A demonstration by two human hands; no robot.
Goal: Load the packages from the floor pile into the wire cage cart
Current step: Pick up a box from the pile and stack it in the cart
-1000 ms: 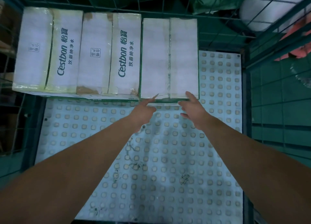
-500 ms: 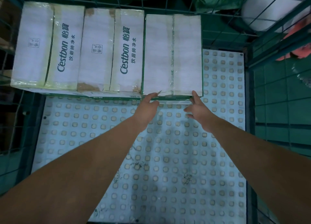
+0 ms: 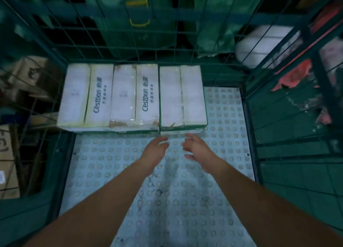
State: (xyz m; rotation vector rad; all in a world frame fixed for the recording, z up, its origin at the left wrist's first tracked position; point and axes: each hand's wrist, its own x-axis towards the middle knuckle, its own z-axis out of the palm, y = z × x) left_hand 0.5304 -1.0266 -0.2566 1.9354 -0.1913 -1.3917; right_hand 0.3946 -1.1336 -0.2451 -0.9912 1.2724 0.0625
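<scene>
Three white cartons stand side by side against the back wall of the green wire cage cart (image 3: 156, 48). The right carton (image 3: 182, 96) is plain white with green edges; the middle carton (image 3: 135, 96) and the left carton (image 3: 86, 96) carry "C'estbon" print. My left hand (image 3: 155, 150) and my right hand (image 3: 197, 147) hover over the studded cart floor (image 3: 167, 200), just in front of the right carton. Both hands have relaxed fingers, hold nothing, and are clear of the carton.
Wire mesh walls close the cart at the back, left and right. Brown cardboard boxes (image 3: 7, 153) sit outside on the left. Green sacks (image 3: 137, 23), a white bundle (image 3: 263, 48) and red parcels (image 3: 295, 75) lie beyond the back and right walls.
Both hands have come off the right carton's front edge and drawn back toward me. The camera has lifted, so the cartons now look farther away.
</scene>
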